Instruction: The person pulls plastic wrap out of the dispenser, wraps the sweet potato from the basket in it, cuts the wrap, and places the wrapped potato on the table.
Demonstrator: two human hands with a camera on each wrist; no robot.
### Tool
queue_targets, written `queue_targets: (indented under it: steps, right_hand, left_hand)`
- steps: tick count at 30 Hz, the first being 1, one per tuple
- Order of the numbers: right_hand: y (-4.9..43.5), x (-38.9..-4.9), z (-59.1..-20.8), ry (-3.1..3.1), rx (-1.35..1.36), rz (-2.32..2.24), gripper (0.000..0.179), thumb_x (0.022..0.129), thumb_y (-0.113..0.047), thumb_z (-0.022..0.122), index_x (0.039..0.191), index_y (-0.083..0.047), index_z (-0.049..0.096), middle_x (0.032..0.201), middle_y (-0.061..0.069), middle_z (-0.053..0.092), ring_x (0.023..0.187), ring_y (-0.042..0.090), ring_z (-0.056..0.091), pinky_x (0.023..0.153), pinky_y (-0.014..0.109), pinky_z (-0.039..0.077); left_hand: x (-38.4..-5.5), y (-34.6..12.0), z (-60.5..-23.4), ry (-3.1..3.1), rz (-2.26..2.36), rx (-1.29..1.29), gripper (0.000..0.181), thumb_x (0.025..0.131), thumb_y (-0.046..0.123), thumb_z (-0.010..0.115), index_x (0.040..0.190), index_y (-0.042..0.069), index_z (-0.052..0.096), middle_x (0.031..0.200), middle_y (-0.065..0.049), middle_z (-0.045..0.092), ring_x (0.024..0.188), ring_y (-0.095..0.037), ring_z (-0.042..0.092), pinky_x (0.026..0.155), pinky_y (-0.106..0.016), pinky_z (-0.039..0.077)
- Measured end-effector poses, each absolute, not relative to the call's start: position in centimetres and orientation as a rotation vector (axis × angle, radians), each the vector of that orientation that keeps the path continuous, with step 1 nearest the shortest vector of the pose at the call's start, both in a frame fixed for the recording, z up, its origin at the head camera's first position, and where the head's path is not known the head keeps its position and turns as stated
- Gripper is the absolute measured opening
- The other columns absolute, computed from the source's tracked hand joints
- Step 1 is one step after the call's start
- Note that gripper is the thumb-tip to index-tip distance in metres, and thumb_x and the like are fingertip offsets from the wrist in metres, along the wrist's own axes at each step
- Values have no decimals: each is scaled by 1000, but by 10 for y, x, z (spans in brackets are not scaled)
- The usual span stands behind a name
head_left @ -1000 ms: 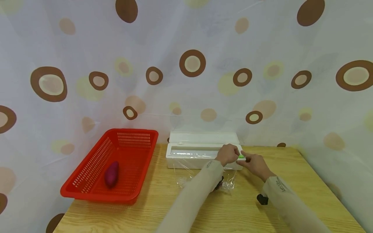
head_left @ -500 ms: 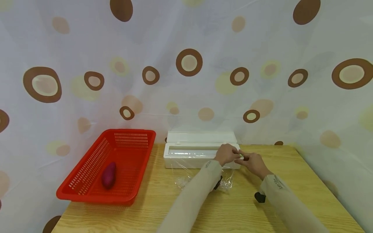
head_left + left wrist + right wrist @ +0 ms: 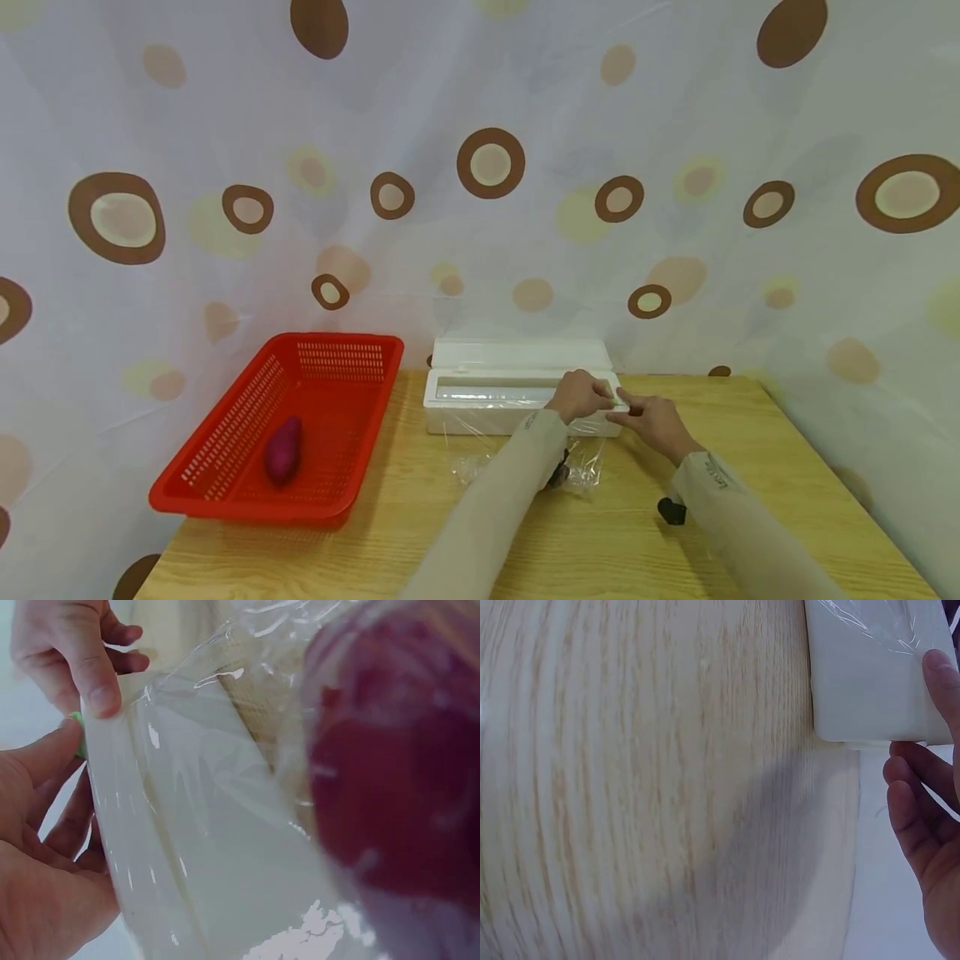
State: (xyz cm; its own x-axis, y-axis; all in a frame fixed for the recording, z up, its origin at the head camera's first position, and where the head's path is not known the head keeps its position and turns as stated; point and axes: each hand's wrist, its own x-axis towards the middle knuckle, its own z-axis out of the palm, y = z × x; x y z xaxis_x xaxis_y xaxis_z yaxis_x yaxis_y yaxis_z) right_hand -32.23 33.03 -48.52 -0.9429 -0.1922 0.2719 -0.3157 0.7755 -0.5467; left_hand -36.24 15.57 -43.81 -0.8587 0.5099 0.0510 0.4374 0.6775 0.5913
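A white cling film box (image 3: 468, 421) stands at the back of the table, its lid (image 3: 521, 354) raised. Clear film (image 3: 592, 471) comes over its front edge onto the tabletop. At the box's right end my left hand (image 3: 579, 396) pinches a small green slider cutter (image 3: 78, 733) on the front rail. My right hand (image 3: 656, 423) grips the same corner, thumb on the front edge and fingers against the end. Close in the left wrist view, a dark purple-red sweet potato (image 3: 390, 795) lies under the film; my left arm mostly hides it in the head view.
At left a red plastic basket (image 3: 375, 433) holds one purple sweet potato (image 3: 282, 452). The wooden table (image 3: 757, 475) meets a spotted curtain (image 3: 420, 100) close behind the box.
Both hands stay at the box's right corner; the green slider, visible between them earlier, is now mostly covered by fingers in the head view. The view shifts slightly.
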Motion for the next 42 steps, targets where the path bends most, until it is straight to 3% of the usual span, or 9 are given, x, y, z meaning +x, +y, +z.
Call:
queue_targets:
  steps: [7, 12, 19, 28, 34, 38, 42]
  right_hand:
    - [329, -324, -488, -2728, 446, 815, 59, 86, -31, 69, 129, 5, 51, 67, 8, 66, 40, 6, 31, 43, 23, 34]
    - [328, -325, -489, -2727, 450, 803, 60, 85, -32, 70, 128, 6, 52, 61, 5, 61, 44, 5, 35, 45, 23, 35]
    - [328, -322, -491, -2742, 414, 778, 61, 86, -33, 69, 129, 6, 51, 65, 4, 62, 50, 8, 39, 50, 25, 37]
    - [325, -316, -485, -2837, 419, 871, 68, 89, -37, 64, 135, 8, 41, 67, 7, 58, 54, 11, 42, 51, 25, 37]
    - [326, -318, -483, -2834, 398, 826, 68, 90, -37, 64, 135, 8, 42, 67, 7, 60, 54, 11, 43, 51, 26, 37]
    - [321, -319, -484, -2788, 387, 760, 66, 89, -40, 64, 130, 9, 47, 58, 5, 59, 45, 8, 33, 47, 25, 34]
    - [318, -321, -486, -2740, 396, 676, 64, 88, -39, 64, 127, 10, 50, 46, -1, 49, 41, 6, 20, 43, 25, 29]
  left_hand:
    - [-361, 146, -431, 2865, 696, 798, 16, 89, 30, 67, 97, 19, 76, 96, 10, 70, 91, -7, 62, 76, -18, 48]
    - [-361, 137, -430, 2882, 610, 785, 16, 89, 31, 66, 97, 21, 77, 95, 12, 70, 89, -6, 62, 75, -18, 48]
    - [-363, 115, -430, 2857, 665, 746, 15, 87, 30, 69, 93, 19, 77, 87, 8, 71, 74, -7, 63, 66, -20, 49]
    - [-361, 110, -431, 2850, 651, 704, 15, 86, 30, 70, 93, 19, 77, 89, 8, 70, 76, -8, 62, 66, -21, 49]
    - [-361, 113, -427, 2849, 697, 678, 15, 86, 29, 71, 94, 18, 77, 90, 8, 70, 78, -9, 63, 67, -22, 49]
    - [-361, 114, -426, 2855, 668, 677, 15, 87, 30, 70, 95, 20, 76, 93, 9, 70, 82, -9, 63, 69, -23, 50]
    - [-363, 113, -429, 2868, 638, 705, 16, 88, 31, 68, 97, 21, 76, 93, 10, 70, 80, -7, 63, 70, -22, 50]
